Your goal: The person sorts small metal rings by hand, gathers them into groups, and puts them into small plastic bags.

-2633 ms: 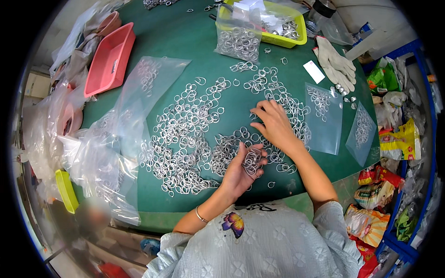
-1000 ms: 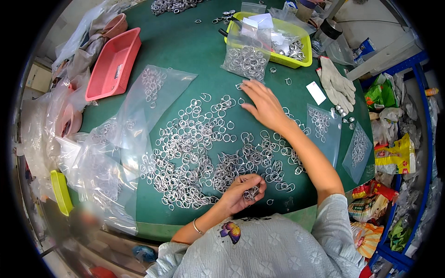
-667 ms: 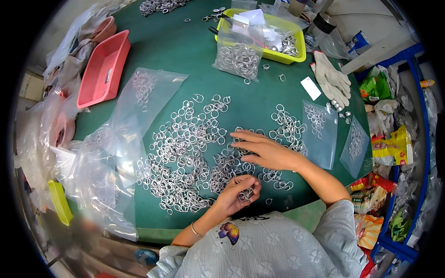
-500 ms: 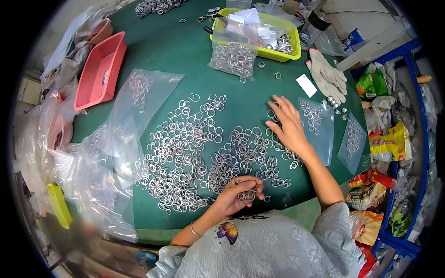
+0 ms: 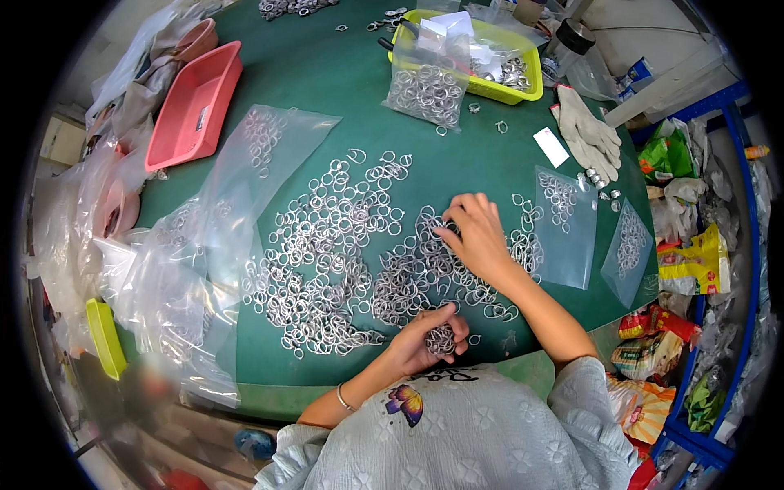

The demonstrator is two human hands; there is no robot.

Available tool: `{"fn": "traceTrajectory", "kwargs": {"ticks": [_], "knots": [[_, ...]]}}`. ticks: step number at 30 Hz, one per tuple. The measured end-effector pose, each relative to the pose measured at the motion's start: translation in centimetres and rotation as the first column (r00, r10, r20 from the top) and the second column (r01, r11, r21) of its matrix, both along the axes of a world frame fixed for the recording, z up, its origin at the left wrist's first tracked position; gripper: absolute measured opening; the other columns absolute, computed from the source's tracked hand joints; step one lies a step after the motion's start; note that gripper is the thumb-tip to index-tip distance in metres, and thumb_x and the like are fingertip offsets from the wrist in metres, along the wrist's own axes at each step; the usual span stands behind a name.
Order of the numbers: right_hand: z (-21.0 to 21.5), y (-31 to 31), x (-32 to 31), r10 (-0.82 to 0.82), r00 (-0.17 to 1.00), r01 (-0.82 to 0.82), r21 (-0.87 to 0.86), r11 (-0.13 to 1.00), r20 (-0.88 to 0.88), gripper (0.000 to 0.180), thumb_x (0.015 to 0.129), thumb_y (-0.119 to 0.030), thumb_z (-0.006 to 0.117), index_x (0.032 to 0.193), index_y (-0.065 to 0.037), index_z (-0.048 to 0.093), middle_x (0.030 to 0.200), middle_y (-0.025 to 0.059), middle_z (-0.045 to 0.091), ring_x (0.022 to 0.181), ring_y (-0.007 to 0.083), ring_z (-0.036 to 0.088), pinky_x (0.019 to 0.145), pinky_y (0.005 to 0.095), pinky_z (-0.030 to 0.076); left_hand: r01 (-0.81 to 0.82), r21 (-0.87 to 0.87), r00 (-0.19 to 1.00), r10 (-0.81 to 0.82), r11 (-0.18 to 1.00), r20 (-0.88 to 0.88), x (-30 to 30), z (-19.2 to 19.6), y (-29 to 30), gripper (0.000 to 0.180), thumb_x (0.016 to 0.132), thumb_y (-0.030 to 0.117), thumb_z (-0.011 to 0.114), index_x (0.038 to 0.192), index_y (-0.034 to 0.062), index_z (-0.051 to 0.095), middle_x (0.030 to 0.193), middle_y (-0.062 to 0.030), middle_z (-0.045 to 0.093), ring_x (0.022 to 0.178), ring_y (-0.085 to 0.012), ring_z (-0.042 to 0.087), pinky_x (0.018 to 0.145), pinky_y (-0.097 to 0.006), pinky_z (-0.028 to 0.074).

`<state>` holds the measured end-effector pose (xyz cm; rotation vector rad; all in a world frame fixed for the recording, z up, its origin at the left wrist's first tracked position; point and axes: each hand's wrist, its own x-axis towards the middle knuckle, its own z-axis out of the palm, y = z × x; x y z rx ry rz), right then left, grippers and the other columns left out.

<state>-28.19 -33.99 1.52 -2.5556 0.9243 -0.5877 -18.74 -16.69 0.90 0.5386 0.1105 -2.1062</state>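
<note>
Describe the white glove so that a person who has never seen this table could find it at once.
Start at the green table and go to the yellow tray at its far right. The glove lies flat just right of that tray, fingers toward the person, above a small white card. It is the only cloth thing among metal rings and clear bags.

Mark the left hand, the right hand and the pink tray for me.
left hand (image 5: 425, 339), head view, on its knuckles.
right hand (image 5: 478, 237), head view, back of the hand.
pink tray (image 5: 214, 75), head view, its right wall.
</note>
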Motion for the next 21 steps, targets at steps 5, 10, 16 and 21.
{"fn": "traceTrajectory", "kwargs": {"ticks": [5, 10, 16, 21], "knots": [[0.7, 0.7, -0.6, -0.035, 0.988, 0.009, 0.172, 0.985, 0.150, 0.010, 0.077, -0.010, 0.067, 0.078, -0.003, 0.060, 0.087, 0.0079, 0.056, 0.086, 0.0266, 0.051, 0.078, 0.0367, 0.038, -0.056, 0.014, 0.992, 0.054, 0.998, 0.116, 0.5, 0.3, 0.7, 0.031, 0.094, 0.028, 0.053, 0.110, 0.0030, 0.060, 0.094, -0.0081, 0.063, 0.073, -0.0157, 0.060, 0.045, -0.021, 0.043], [3.7, 2.6, -2.9, 0.136, 0.933, -0.342, 0.699, 0.629, 0.334, 0.007, 0.079, -0.006, 0.064, 0.083, -0.001, 0.062, 0.092, 0.0061, 0.060, 0.084, 0.0195, 0.053, 0.077, 0.0313, 0.042, -0.260, 0.094, 0.956, 0.243, 0.961, 0.162, 1.1, 1.8, 0.4, 0.042, 0.094, 0.028, 0.051, 0.129, 0.0054, 0.047, 0.115, -0.0104, 0.060, 0.082, -0.0165, 0.062, 0.050, -0.021, 0.045], [3.7, 1.4, -0.7, -0.040, 0.976, -0.121, 0.685, 0.719, 0.215, 0.012, 0.081, -0.011, 0.064, 0.085, 0.000, 0.063, 0.091, 0.0065, 0.061, 0.089, 0.0261, 0.055, 0.080, 0.0345, 0.044, -0.287, 0.038, 0.953, 0.281, 0.957, 0.111, 1.2, 0.1, 1.1, 0.028, 0.094, 0.029, 0.049, 0.110, 0.0069, 0.056, 0.096, -0.0083, 0.059, 0.078, -0.0182, 0.058, 0.050, -0.024, 0.046], [0.3, 0.9, -0.2, 0.131, 0.989, -0.119, 0.156, 0.981, -0.066, 0.051, 0.078, -0.026, 0.068, 0.123, -0.008, 0.052, 0.135, 0.0141, 0.041, 0.129, 0.0336, 0.033, 0.101, 0.0463, 0.031, -0.217, 0.021, 0.975, 0.216, 0.976, 0.058, 1.4, 0.1, 1.8, 0.025, 0.094, 0.028, 0.050, 0.103, 0.0064, 0.058, 0.091, -0.0086, 0.058, 0.075, -0.0168, 0.056, 0.048, -0.024, 0.045]]}}
